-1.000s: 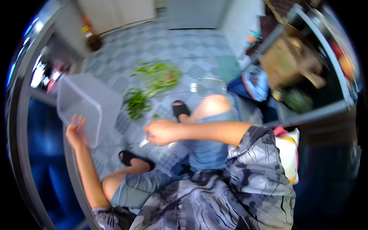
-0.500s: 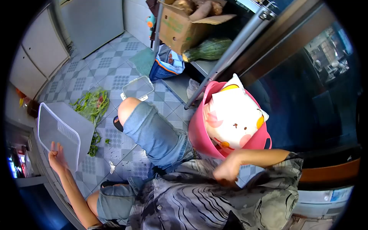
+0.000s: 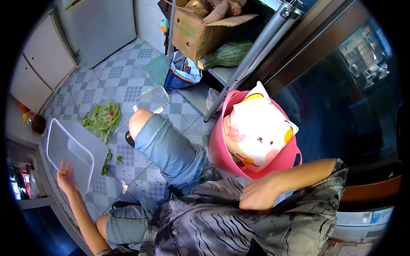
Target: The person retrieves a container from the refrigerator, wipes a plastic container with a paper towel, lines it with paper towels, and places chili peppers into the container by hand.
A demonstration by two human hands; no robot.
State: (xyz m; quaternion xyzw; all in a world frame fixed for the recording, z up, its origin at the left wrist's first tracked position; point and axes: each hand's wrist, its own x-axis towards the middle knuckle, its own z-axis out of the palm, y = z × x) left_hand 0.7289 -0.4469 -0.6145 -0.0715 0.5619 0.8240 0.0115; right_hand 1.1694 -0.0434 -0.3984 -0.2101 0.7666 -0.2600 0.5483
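- At the left edge of the patterned blue-grey tiled floor (image 3: 147, 173) stands a dark bottle with a yellow cap (image 3: 37, 123).
- The person's left hand (image 3: 66, 178) grips the near rim of a translucent rectangular plastic bin (image 3: 96, 143); the bin is tilted, and whether it touches the floor cannot be told.
- Just beyond the bin, long green vegetable stems (image 3: 102, 120) lie on the floor with thin clear film about them.
- A crumpled white scrap (image 3: 124, 186) lies nearer the person.
- Past the 1 raised knee, a shallow clear rectangular plastic piece with white clips (image 3: 152, 99) lies flat.
- At the shelf's left edge sits a blue-and-white bag (image 3: 184, 72); a brown cardboard box (image 3: 185, 38) and a long green gourd (image 3: 226, 55) rest on the shelf.
- A round pink plastic tub (image 3: 218, 143) holds a white printed cushion (image 3: 256, 130).
- By the tub's near rim, the right hand (image 3: 258, 194) has curled fingers at the shirt (image 3: 205, 213); whether they hold anything cannot be told.
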